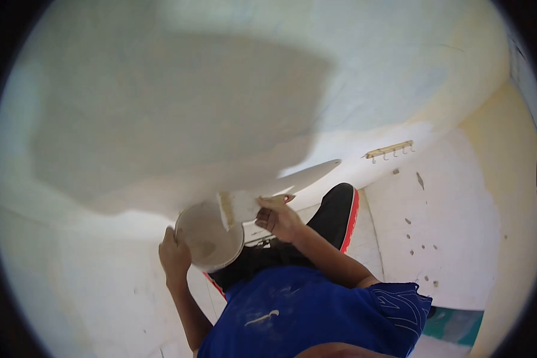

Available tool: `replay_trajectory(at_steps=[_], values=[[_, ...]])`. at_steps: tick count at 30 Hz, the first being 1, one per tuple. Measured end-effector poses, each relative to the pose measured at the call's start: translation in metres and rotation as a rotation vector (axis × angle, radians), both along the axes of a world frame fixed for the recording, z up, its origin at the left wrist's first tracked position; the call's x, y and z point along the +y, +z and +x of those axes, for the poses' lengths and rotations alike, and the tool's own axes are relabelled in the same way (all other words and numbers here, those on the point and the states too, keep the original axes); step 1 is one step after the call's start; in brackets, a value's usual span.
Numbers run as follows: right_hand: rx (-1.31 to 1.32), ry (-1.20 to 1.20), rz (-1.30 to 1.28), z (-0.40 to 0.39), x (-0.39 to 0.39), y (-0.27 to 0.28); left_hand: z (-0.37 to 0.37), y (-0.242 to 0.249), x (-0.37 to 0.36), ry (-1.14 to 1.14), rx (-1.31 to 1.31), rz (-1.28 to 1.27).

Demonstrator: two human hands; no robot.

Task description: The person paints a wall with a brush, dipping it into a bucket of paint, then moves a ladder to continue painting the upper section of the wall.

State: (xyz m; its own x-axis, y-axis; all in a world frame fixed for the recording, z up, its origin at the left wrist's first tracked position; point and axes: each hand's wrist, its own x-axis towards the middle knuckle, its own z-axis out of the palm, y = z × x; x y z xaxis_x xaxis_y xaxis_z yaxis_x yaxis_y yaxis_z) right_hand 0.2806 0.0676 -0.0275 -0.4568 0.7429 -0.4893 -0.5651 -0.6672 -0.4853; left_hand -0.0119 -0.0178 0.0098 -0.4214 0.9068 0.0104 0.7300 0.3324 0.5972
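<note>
My left hand (176, 256) grips the side of a round whitish bucket (187, 230), fingers at its rim. The bucket is tilted so that its open mouth faces up toward me, and its inside looks pale and smeared. In my right hand (280, 219) is a wide paintbrush (244, 206), coated in white, with a band of tan bristles at its left end. Those bristles overlap the bucket's upper right rim in this view. My fingers are closed around the brush's right end, with the handle mostly hidden.
A patchy white wall (388, 77) rises close in front, with a large shadow across it. A wooden rack with hooks (391, 150) is fixed low on it. The side wall (441, 215) has several chipped spots. My black shoe with a red sole edge (334, 209) stands near the wall.
</note>
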Motion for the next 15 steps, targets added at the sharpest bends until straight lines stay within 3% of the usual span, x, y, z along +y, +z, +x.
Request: replay_trajectory(at_steps=[4,15], values=[[-0.016,0.02,-0.02,-0.002,0.001,0.003,0.001,0.004,0.005,0.022,-0.01,-0.087],[0.012,0.081,0.039,0.005,0.0,0.013,-0.012,-0.004,-0.004,-0.01,0.134,0.002]])
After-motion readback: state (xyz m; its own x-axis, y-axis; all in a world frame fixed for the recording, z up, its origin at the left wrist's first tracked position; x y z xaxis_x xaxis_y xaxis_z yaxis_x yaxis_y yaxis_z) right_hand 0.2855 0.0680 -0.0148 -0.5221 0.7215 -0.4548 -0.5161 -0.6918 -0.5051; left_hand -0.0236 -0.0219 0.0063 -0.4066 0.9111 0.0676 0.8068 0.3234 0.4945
